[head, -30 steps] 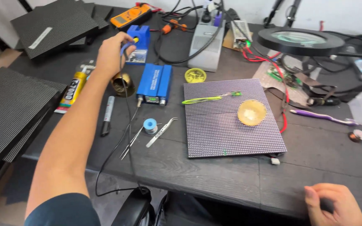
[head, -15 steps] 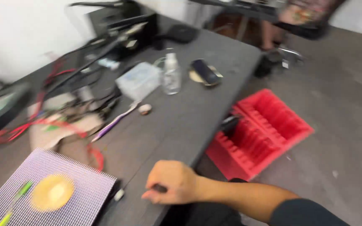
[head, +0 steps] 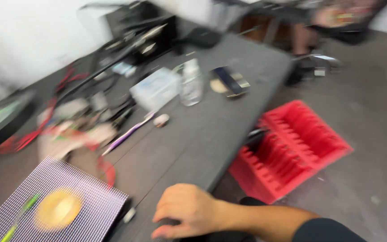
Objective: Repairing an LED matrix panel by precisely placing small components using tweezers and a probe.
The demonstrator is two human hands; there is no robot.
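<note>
My right hand (head: 185,211) rests palm down on the front edge of the dark grey table (head: 193,148), fingers loosely bent, with nothing visibly in it. Left of it lies a dotted LED panel (head: 86,197) with a round yellow dish (head: 58,209) and a green pen (head: 21,210) on top. My left hand is out of view. The whole frame is blurred by motion.
Further back on the table are a purple tool (head: 128,132), a small round piece (head: 161,119), a white box (head: 155,89), a clear bottle (head: 191,83), a phone (head: 229,80) and tangled red cables (head: 45,130). A red slotted rack (head: 292,148) lies on the floor right of the table.
The view has swung from the left side of the table to its right end and the floor. My left hand has left the view. My right hand stays at the table edge.
</note>
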